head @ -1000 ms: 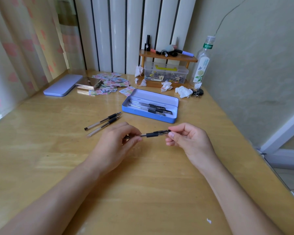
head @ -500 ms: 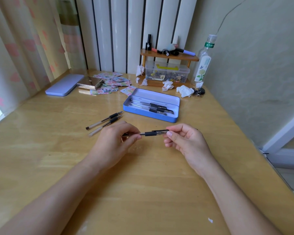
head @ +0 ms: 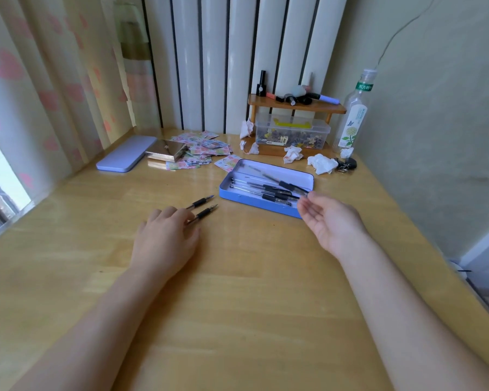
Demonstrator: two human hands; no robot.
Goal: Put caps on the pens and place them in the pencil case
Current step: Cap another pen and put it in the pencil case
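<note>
Blue pencil case (head: 232,190) took a pen; right hand (head: 332,221) open, empty.
Left hand (head: 164,241) lay loosely open on two uncapped pens (head: 202,208); capping was next.

home desk (head: 237,277), heart-print curtains (head: 40,80)

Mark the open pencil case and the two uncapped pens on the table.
pencil case (head: 261,205): head view, front wall.
upper uncapped pen (head: 200,203): head view, black grip.
lower uncapped pen (head: 203,213): head view, black grip.
</note>
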